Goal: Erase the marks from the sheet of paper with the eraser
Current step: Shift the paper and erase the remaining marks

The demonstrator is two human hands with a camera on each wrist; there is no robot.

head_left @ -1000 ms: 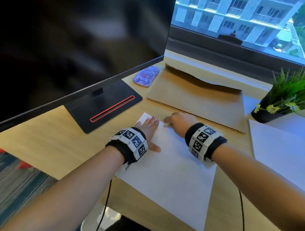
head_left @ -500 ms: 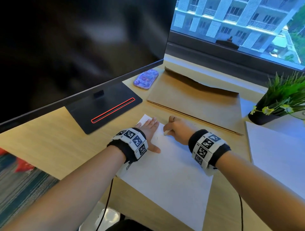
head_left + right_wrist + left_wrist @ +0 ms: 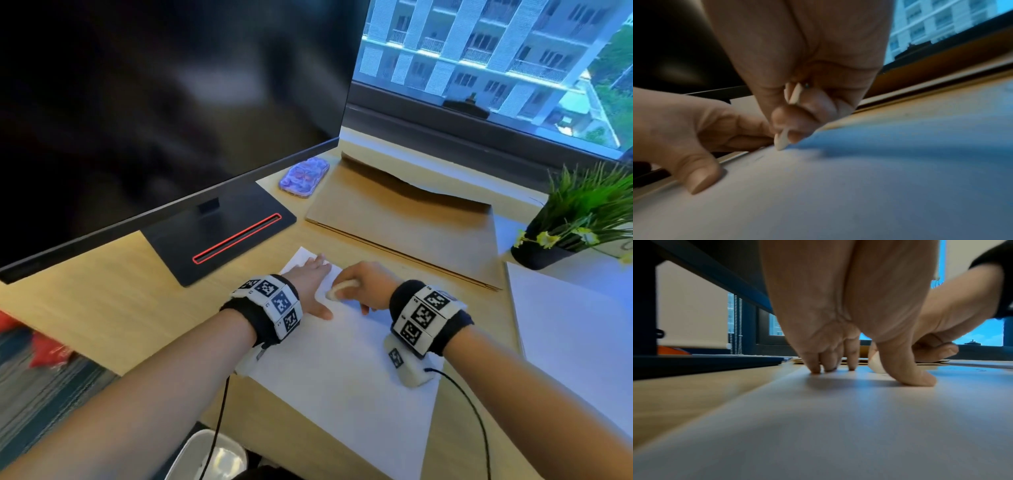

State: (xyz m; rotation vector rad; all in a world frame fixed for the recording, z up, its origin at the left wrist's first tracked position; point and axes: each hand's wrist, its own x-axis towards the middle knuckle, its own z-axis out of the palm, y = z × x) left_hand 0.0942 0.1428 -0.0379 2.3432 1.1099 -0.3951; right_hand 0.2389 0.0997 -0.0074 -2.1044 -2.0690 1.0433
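I see my left hand (image 3: 313, 286) lying flat on the far left corner of the white sheet of paper (image 3: 346, 373), with the fingers (image 3: 830, 363) straight and the thumb (image 3: 908, 369) spread to the side. I judge it is placed there to pin the sheet, so that the rubbing does not drag or wrinkle it. In the left wrist view the fingertips and the thumb tip press on the paper while the palm stands a little higher.

My right hand (image 3: 368, 284) is just beside it, on the same corner of the sheet. Its fingers are curled and they pinch the small white oval eraser (image 3: 337, 289). In the right wrist view the lower tip of the eraser (image 3: 781, 142) touches the paper, and some faint grey marks (image 3: 756, 158) lie just in front of it, near the left thumb. The picture is blurred there, so I cannot tell how many marks remain. The hand is tilted, with the wrist raised over the paper, and I think this puts the pressure on the eraser's narrow end.

The sheet lies on the light wooden counter (image 3: 102, 301), with its near edge close to the counter's edge. Behind it are a flat brown cardboard piece (image 3: 428, 226) and the black stand of a monitor (image 3: 219, 236). The erasing seems in progress.
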